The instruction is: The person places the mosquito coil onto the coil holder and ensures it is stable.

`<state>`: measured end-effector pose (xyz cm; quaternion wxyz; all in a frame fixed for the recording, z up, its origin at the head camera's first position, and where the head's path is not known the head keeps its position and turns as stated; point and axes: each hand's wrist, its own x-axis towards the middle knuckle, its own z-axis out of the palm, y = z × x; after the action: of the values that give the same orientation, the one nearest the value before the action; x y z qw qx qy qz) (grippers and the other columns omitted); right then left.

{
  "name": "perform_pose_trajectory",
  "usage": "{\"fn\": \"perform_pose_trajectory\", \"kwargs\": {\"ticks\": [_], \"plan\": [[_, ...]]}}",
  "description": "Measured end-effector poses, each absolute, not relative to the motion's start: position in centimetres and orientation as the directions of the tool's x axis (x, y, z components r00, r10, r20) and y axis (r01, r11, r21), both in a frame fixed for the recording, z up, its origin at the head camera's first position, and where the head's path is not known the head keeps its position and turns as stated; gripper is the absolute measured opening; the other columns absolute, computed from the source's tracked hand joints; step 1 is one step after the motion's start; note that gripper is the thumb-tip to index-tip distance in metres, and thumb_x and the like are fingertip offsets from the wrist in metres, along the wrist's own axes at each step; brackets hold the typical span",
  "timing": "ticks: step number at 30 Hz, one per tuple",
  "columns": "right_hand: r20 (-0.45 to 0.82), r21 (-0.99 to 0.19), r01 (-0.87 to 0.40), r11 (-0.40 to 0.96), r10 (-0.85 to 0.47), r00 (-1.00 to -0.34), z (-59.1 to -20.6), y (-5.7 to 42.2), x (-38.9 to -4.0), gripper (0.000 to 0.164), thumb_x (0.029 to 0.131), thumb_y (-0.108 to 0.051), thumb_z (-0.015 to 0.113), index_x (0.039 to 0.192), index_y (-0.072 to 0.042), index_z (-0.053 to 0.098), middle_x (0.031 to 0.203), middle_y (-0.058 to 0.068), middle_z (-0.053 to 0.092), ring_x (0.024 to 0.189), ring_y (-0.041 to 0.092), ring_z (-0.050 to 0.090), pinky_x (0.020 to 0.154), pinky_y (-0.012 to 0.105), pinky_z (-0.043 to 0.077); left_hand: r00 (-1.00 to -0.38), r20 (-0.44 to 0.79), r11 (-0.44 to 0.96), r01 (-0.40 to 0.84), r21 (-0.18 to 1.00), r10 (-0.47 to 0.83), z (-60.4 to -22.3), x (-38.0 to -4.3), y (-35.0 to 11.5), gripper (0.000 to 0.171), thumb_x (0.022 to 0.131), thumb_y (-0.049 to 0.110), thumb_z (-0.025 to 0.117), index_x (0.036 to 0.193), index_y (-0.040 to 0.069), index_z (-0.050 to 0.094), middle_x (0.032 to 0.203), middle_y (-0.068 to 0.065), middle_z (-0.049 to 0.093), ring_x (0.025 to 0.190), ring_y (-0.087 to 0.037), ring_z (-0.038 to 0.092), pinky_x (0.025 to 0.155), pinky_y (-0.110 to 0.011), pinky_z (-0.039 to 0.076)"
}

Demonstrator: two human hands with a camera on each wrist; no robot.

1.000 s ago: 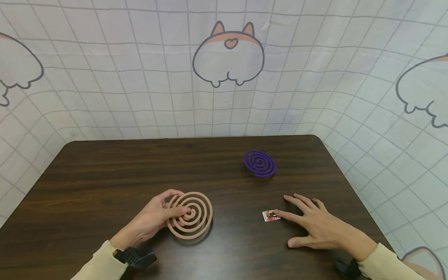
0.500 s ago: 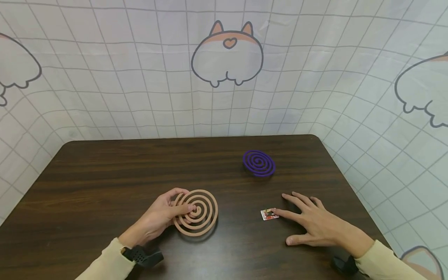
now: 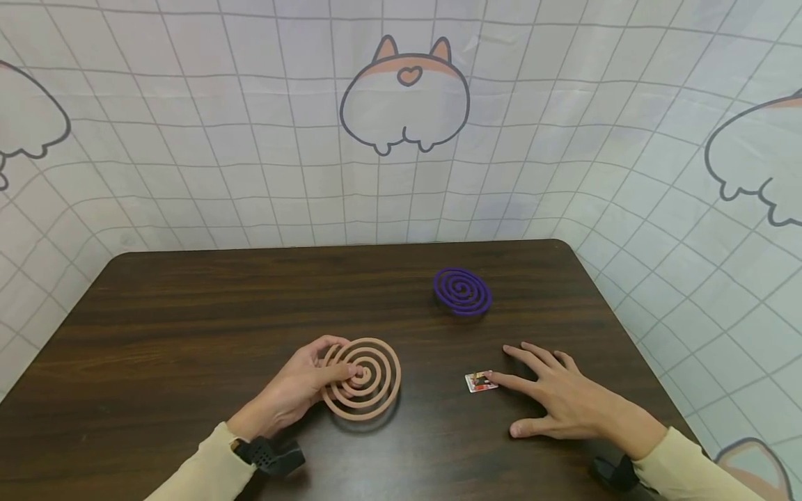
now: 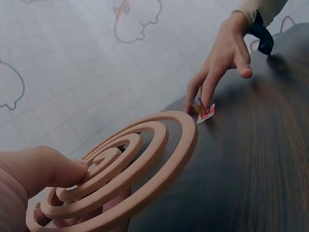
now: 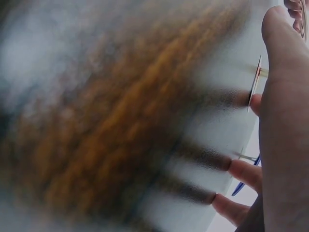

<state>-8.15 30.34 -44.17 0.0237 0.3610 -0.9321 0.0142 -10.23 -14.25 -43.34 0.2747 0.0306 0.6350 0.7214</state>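
My left hand [image 3: 291, 384] grips a tan mosquito coil [image 3: 390, 390], thumb on top near its centre and fingers underneath. The coil [image 4: 181, 145] is held above the table, its outer rings free on the right. My right hand [image 3: 567, 400] is spread with the palm down, and its index fingertip touches a small red-and-white printed plate [image 3: 474, 382] on the table. A short upright prong [image 5: 263, 72] rises from that plate in the right wrist view. Farther back, a purple mosquito coil [image 3: 462, 292] sits tilted, raised off the table on a thin support [image 5: 248, 157].
The dark wood-grain table [image 3: 219, 313] has rounded far corners. A white grid-patterned curtain [image 3: 263, 139] with cartoon drawings stands behind it and along both sides. Black wrist cameras [image 3: 272, 456] are strapped at both wrists.
My left hand has moved to the right with the tan mosquito coil, closer to the small plate. The right hand stays almost in place, its index finger on the plate.
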Motion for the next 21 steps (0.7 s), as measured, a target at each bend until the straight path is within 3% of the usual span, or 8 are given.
{"fn": "perform_pose_trajectory", "kwargs": {"ticks": [9,21], "plan": [[0.051,-0.023,-0.671,0.741,-0.669,-0.741,-44.2,30.4,-8.1,0.080,0.086,-0.078,0.061,0.156,-0.047,0.039,0.161,0.012,0.042,0.147,0.042,0.041,0.096,0.073,0.046,-0.841,-0.313,-0.082,-0.385,0.919,0.442,-43.4,-10.1,-13.2,0.064,0.093,0.011,0.078,0.141,0.002,0.037,0.098,-0.002,0.077,0.077,-0.010,0.074,0.068,-0.023,0.062],[0.020,-0.060,-0.653,0.755,-0.653,-0.757,-44.1,30.2,-7.9,0.081,0.086,-0.078,0.060,0.157,-0.045,0.039,0.163,0.013,0.040,0.148,0.046,0.040,0.099,0.079,0.042,-0.847,-0.340,-0.055,-0.394,0.917,0.408,-43.6,-10.0,-12.2,0.064,0.092,0.013,0.079,0.143,-0.003,0.044,0.106,-0.003,0.075,0.090,-0.012,0.076,0.076,-0.025,0.064]]}}
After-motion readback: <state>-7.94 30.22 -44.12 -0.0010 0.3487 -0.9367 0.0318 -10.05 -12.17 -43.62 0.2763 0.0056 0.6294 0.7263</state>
